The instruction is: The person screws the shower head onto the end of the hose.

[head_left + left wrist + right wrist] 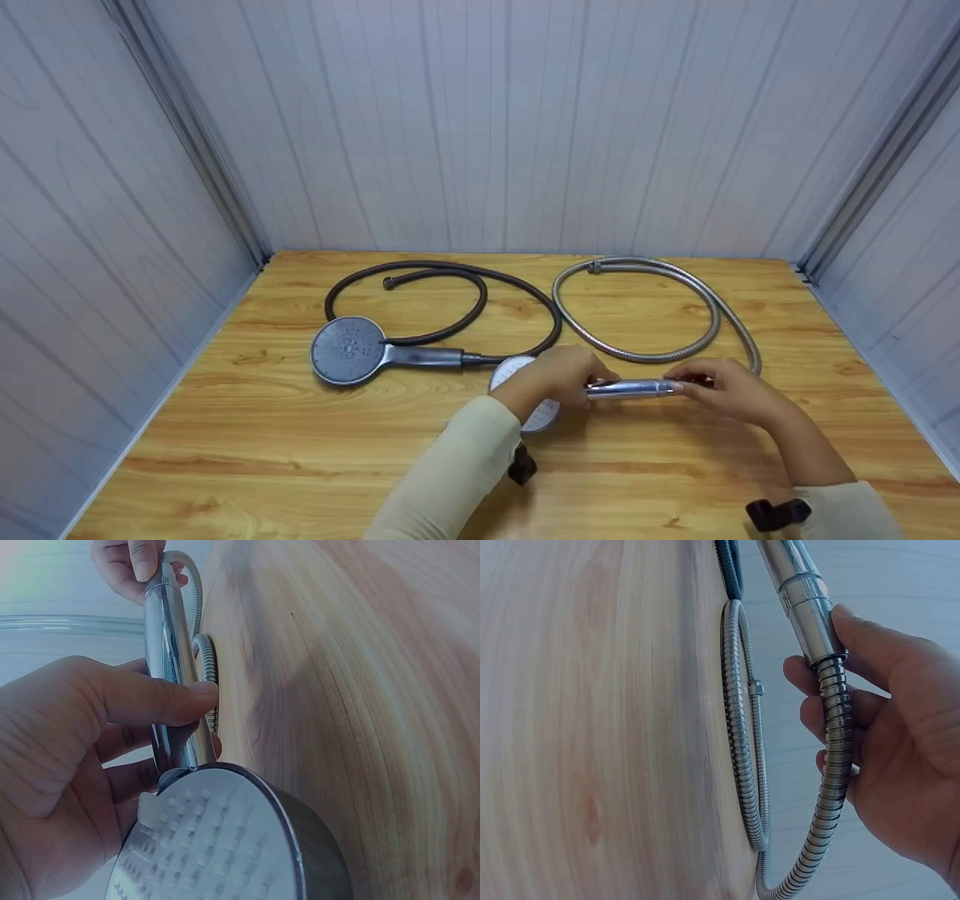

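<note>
- Pale panelled walls (pixel 465 135) are enclosing the wooden table (pixel 262 450) at the back and on both sides, and two shower sets are sharing this bay.
- The chrome shower head (pixel 626 389) is staying between the two hands, at the front of the table and right of its middle; its handle is being held above the wood, though whether the rim of the head is touching I cannot tell.
- The left hand (pixel 566 375) is grasping the handle near the head, thumb across one side and fingers curling behind.
- The right hand (pixel 727 390) is pinching the hose connector (pixel 817 630) at the handle's far end.
- The ring (pixel 804 591) above that connector is showing small dark marks, too blurred to read.
- The white spray face (pixel 210 840) is showing rows of raised nozzles.
- The silver hose (pixel 838 720) is running from the connector and curving down to the table, where it is lying looped behind the hands; its end nut (pixel 595 267) is resting near the back wall.
- On the left, the dark grey shower head (pixel 347 350) is lying face up, joined to a dark hose (pixel 330 300) that is looping behind it, just beside the silver one.
- Light sleeves (pixel 450 472) are covering both forearms.
</note>
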{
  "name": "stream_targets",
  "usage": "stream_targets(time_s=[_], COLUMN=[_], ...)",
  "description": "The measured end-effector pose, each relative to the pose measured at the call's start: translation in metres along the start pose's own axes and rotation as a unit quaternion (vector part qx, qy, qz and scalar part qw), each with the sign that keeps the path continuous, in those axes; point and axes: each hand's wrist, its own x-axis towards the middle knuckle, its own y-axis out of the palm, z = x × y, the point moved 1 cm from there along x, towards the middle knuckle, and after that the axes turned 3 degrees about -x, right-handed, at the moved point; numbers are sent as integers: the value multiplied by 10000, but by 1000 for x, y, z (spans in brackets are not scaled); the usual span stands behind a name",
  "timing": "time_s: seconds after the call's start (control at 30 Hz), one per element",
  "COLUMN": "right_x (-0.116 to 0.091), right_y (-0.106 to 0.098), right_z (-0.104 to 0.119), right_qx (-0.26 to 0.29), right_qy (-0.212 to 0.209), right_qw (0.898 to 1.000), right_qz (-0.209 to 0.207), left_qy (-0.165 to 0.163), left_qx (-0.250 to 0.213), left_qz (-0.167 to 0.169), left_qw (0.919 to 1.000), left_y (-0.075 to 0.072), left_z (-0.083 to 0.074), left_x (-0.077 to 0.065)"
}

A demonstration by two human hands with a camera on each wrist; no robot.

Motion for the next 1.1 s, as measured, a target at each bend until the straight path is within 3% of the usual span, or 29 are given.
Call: stream_targets(time_s=[0.23, 0.43, 0.77, 1.1], right_x=[0, -1, 1, 0], right_y=[3, 3, 5, 3], right_z=[-5, -4, -8, -8], right_qx=[-306, -429, -418, -237], right_qy=[-369, -287, -469, -558], right_qw=[9984, 9982, 9975, 9977], right_qz=[-289, -315, -314, -287], left_qy=[-35, -45, -68, 14], left_qx=[-60, -121, -161, -77], left_qz=[45, 16, 103, -18], left_qw=[10000, 9999, 9998, 10000], left_y=[0, 1, 2, 2], left_z=[1, 1, 2, 0], left_x=[0, 0, 1, 2])
